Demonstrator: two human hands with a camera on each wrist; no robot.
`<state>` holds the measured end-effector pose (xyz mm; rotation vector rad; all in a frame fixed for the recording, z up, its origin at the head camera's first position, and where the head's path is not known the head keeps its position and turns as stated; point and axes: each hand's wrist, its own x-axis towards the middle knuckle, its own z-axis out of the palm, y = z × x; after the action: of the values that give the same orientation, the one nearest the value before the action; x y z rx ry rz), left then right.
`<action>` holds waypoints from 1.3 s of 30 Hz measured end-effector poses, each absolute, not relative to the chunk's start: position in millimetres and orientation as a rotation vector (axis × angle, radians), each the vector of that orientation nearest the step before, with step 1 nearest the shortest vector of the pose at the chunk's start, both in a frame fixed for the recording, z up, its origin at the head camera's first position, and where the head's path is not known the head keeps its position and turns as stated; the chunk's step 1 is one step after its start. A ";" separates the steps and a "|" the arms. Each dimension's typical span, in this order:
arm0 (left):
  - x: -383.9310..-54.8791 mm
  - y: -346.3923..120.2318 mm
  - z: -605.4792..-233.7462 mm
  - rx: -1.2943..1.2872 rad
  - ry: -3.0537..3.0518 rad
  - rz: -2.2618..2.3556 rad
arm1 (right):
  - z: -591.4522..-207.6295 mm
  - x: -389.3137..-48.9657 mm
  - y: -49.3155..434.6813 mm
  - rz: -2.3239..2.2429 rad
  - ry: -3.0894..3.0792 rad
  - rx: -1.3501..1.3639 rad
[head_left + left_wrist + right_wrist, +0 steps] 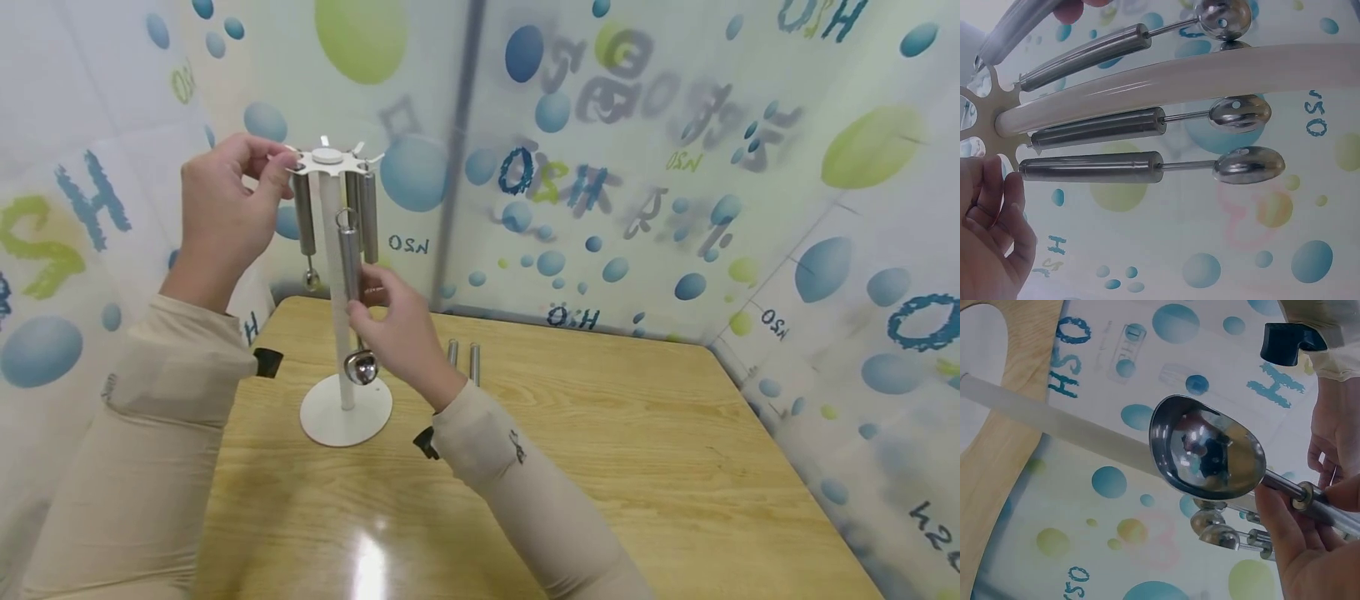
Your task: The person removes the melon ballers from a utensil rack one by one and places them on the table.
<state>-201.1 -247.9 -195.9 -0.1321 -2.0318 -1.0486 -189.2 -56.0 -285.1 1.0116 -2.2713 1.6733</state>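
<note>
A white utensil stand point(331, 275) with a notched round top stands on the table. My left hand point(225, 200) pinches the edge of that top with thumb and fingertips, close to the upper end of a hanging metal utensil point(1091, 167). With thumb and fingers my right hand point(401, 329) grips the handle of a shiny metal scoop point(1207, 447). The scoop hangs bowl down in front of the pole, its ring point(346, 218) below the stand's top. Other steel-handled utensils point(1097, 127) with rounded heads hang around the pole.
Two metal handles point(475, 364) show on the wooden table point(600, 450) behind my right wrist. The stand's round white base point(322, 421) sits near the table's left side. A printed curtain point(570, 250) with blue and green dots stands behind the table.
</note>
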 end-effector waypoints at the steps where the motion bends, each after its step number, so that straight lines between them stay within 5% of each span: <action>1: -201.1 -248.1 -196.0 -0.129 -2.036 -1.044 | -286.3 -190.0 -54.6 1.689 -2.270 1.005; 39: -203.4 -248.7 -199.6 -0.118 -2.033 -1.021 | -332.9 -225.4 8.7 1.911 -2.350 0.687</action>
<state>-203.4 -248.7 -199.6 -0.1176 -2.0326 -1.0214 -225.4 8.7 -332.9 0.6872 -2.3503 1.9113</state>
